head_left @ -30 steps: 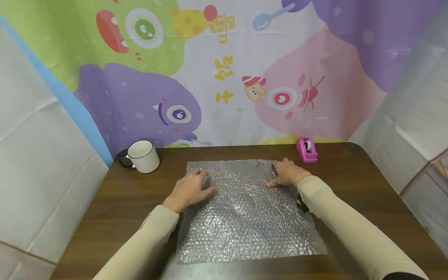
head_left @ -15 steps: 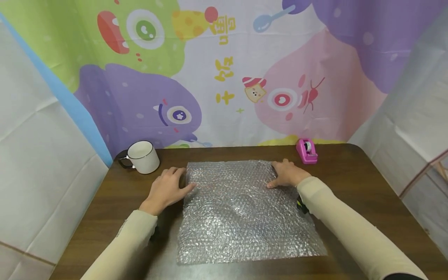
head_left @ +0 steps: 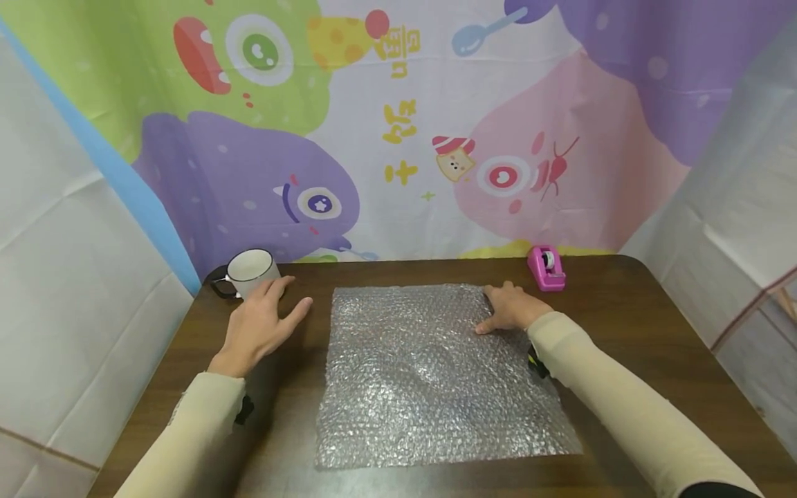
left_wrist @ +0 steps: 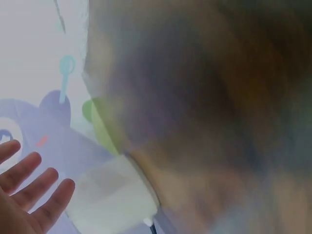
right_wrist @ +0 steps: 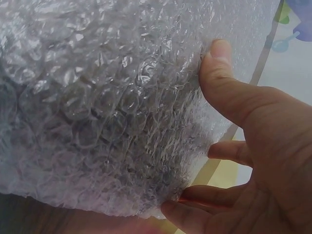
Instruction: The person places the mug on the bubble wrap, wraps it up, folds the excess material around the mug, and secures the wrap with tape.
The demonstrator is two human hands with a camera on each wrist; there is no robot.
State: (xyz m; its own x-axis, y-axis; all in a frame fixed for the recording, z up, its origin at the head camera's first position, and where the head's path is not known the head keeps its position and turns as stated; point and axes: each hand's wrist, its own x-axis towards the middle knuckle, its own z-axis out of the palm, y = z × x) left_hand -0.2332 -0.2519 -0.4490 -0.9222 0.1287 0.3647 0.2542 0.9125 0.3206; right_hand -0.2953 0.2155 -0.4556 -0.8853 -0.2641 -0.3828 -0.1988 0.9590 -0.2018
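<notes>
A sheet of clear bubble wrap (head_left: 429, 387) lies flat on the dark wooden table. My right hand (head_left: 512, 308) rests at its far right corner; in the right wrist view the thumb (right_wrist: 219, 58) lies on the wrap and the other fingers touch along its edge. On the left, my left hand (head_left: 258, 328) hovers with fingers spread in front of a white mug (head_left: 249, 266) with a black rim and handle. The hand covers part of the mug's lower right side. In the left wrist view, extended fingers (left_wrist: 53, 204) appear beside the mug (left_wrist: 114, 195), apparently not gripping it.
A pink tape dispenser (head_left: 546, 268) stands at the back right of the table (head_left: 623, 332). Behind the table hangs a cartoon-printed curtain (head_left: 398, 207). Pale sheeting (head_left: 68, 277) flanks the left side, with more on the right.
My left hand has left the bubble wrap's left part and moved left to the mug. My right hand has stayed on the wrap's far right corner.
</notes>
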